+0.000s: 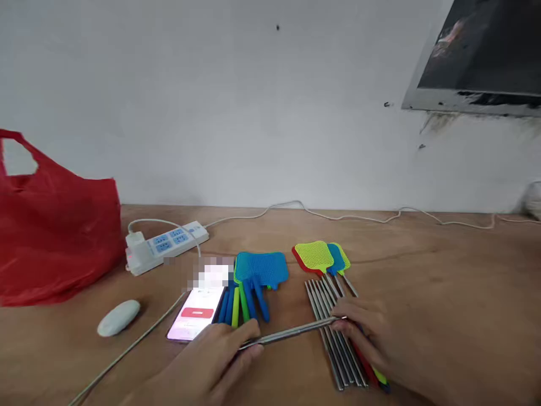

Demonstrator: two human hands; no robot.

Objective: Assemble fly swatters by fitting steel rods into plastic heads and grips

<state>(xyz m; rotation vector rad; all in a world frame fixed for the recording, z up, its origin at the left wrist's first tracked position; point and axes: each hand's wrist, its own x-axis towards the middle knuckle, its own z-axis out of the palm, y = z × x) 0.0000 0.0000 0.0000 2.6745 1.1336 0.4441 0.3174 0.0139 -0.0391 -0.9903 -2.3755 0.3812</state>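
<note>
A thin metal rod (291, 332) is held slantwise above the table, its right end higher. My left hand (215, 358) pinches its left end between thumb and fingers, and my right hand (366, 327) pinches the other end. Beneath the right hand lies a row of several metal rods (332, 332). Beyond them are assembled fly swatters with yellow (315, 255), blue (337, 260) and red heads; their handles are partly hidden by my right hand. Past my left hand, loose blue swatter heads (262, 269) lie behind several blue, green and yellow handles (245, 304).
A lit phone (196, 313) lies left of the handles. A white mouse (119, 318), a power strip (169, 245) with a plug and cables, and a red bag (59, 237) occupy the left. A white cable (350, 217) runs along the wall.
</note>
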